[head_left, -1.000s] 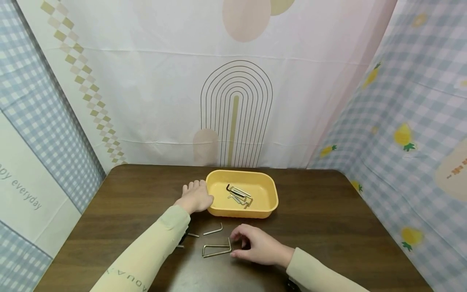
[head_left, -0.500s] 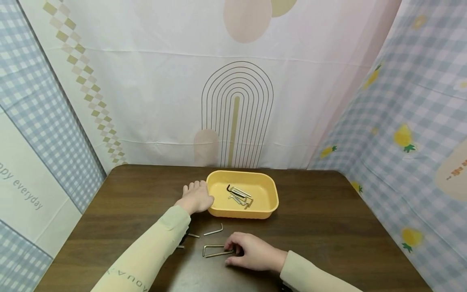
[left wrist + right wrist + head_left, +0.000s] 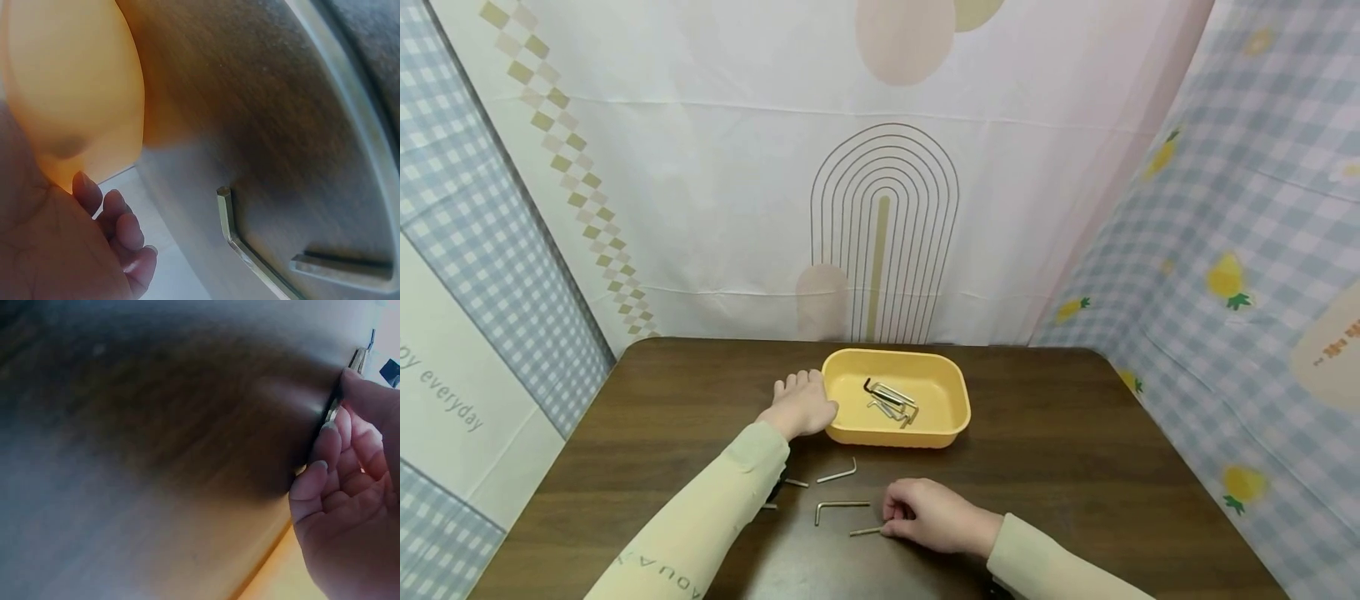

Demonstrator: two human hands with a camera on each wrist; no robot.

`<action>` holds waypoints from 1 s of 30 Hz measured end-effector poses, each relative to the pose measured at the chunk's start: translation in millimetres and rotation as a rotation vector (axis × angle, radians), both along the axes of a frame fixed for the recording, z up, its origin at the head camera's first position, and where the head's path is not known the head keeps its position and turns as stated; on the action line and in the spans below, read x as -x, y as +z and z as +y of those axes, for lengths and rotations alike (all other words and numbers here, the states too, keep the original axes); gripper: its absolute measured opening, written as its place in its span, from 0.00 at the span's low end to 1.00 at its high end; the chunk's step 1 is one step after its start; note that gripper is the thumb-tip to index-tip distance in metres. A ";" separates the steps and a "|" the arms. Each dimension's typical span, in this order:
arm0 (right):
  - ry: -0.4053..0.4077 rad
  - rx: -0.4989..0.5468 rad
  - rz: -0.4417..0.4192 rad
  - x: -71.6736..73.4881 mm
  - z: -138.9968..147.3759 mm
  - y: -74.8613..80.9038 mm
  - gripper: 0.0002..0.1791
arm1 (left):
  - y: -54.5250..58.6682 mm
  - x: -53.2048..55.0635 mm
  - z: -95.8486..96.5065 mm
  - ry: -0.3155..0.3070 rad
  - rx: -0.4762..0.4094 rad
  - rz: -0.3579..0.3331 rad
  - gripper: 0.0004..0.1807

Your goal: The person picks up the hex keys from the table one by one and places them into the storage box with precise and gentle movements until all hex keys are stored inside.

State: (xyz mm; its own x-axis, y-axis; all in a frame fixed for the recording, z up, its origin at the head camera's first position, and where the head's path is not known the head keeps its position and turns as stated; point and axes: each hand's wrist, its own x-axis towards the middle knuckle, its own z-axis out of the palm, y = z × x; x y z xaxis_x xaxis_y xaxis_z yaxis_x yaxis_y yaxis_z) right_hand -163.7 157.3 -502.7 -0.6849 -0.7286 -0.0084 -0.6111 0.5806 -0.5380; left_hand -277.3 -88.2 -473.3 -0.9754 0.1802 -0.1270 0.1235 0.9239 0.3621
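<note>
My left hand holds the left end of a yellow plastic bin, thumb at the rim. In the left wrist view, the fingers curl beside the bin's wall. My right hand pinches an L-shaped hex key low over the table; the right wrist view shows it between thumb and fingers. Another brassy hex key lies just behind it, apart from the hand. A smaller silver hex key lies nearer the bin. Several hex keys, one of them black, are inside the bin.
Two more metal rods, one at the sleeve's edge and one just below it, are partly hidden under my left forearm. The dark wooden table ends at a patterned cloth backdrop, with checked cloth on both sides.
My right hand has closed in on the pair of hex keys, taken hold of the front one and drawn it rightward, away from the other. The left hand stays on the bin.
</note>
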 end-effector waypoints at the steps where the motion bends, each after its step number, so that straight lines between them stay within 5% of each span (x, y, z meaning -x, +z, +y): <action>1: -0.007 -0.010 0.004 0.0 0.4 0.2 0.08 | -0.9 0.4 -0.4 0.002 0.001 -0.003 0.28; 16: 0.024 -0.172 0.120 -4.0 -0.9 4.7 0.08 | -9.3 4.8 -1.1 0.008 -0.021 -0.027 0.28; 30: -0.083 0.010 0.248 0.8 4.3 41.4 0.06 | -0.8 -0.4 0.7 -0.007 -0.014 0.001 0.27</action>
